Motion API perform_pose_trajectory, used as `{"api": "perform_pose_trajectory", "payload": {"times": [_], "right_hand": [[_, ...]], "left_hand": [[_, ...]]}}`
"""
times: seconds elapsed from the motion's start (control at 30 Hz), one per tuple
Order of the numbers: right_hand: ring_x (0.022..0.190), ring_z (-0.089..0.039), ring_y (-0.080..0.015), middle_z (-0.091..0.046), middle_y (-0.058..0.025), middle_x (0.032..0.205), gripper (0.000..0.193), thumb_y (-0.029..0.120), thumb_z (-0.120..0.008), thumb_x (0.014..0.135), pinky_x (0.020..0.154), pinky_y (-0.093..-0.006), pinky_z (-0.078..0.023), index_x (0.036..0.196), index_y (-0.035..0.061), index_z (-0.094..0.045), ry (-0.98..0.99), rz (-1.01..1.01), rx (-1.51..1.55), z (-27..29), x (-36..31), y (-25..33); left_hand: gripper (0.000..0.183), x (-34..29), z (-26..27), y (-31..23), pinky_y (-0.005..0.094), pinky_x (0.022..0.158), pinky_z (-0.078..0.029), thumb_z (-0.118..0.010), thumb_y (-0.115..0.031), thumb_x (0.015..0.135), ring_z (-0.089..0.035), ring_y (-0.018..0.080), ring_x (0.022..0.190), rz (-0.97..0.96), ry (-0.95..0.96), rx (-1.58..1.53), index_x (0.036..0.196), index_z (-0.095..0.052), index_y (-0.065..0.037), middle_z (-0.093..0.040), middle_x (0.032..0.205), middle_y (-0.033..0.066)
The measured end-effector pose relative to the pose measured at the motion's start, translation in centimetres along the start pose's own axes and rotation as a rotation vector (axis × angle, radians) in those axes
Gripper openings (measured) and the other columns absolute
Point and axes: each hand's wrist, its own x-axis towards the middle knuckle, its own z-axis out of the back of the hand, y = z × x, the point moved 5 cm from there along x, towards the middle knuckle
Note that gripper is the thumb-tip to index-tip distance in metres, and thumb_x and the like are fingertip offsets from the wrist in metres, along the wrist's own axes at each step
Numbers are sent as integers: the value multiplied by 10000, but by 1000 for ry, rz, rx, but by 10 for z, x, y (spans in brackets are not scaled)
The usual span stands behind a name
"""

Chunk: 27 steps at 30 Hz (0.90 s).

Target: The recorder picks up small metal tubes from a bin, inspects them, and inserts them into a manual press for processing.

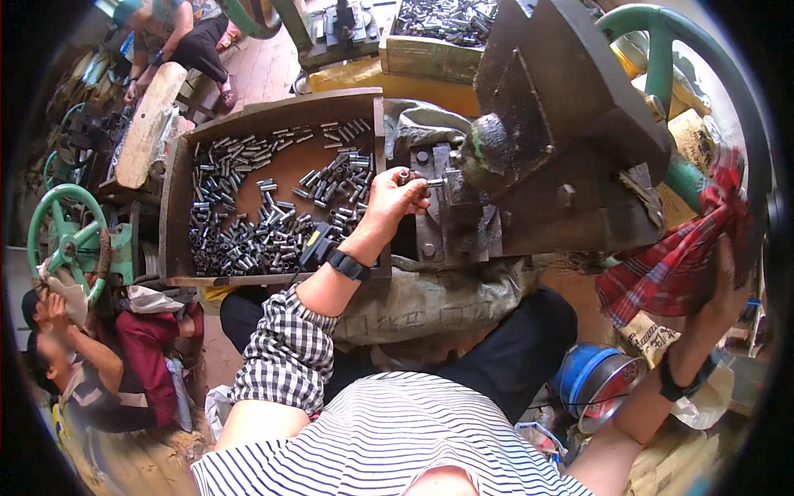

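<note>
My left hand [395, 198] is closed at the die block [461, 207] of a dark, greasy press [571, 140]. Its thumb and fingers pinch a small metal tube [435, 182] that points toward the die. Another short tube [404, 176] shows its open end between the fingers. On the right, my right hand [724, 269] is up at the rim of a large green handwheel [662, 66]. A red plaid cloth [662, 273] hangs there, bunched around the rim; my fingers are mostly hidden and blurred by it.
Left of the press stands a wooden tray [273, 103] holding many loose metal tubes [248, 240]. Behind is a second box [430, 54] of small parts. A blue bucket [591, 380] stands by my right knee. Two people sit at the left, near another green handwheel [66, 236].
</note>
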Motion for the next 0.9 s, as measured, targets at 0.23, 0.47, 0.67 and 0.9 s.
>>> {"api": "perform_pose_trajectory", "payload": {"times": [0.23,0.47,0.67,0.9], "right_hand": [[1053,-508,-232,-533,-164,1189,448,254,-494,905,914,-329,-379,1217,-67,-484,297,-104,-162,7,99,9],[799,-569,-261,-618,-198,965,501,334,-622,831,676,-350,-473,1043,-118,-580,243,-522,28,13,155,10],[1241,-325,-193,-294,-117,1396,538,146,-461,903,1026,-321,-262,1368,-14,-245,339,-125,-2,14,89,4],[1245,-386,-193,-352,-116,1411,523,81,-432,908,1052,-327,-294,1397,-13,-274,63,322,-249,19,-62,-95]], "left_hand": [[95,-13,-7,0,250,535,-536,-611,-87,854,-642,142,621,43,183,-85,897,-584,-6,-641,782,80],[83,-3,-20,6,241,563,-540,-620,-63,860,-643,135,652,24,262,-108,887,-587,8,-625,781,61],[134,1,-21,9,239,565,-539,-667,-114,840,-642,119,648,-9,262,-40,909,-587,-31,-625,785,28],[166,0,-28,7,223,528,-525,-652,-115,854,-623,102,604,-149,200,107,949,-565,-9,-609,791,35]]}}
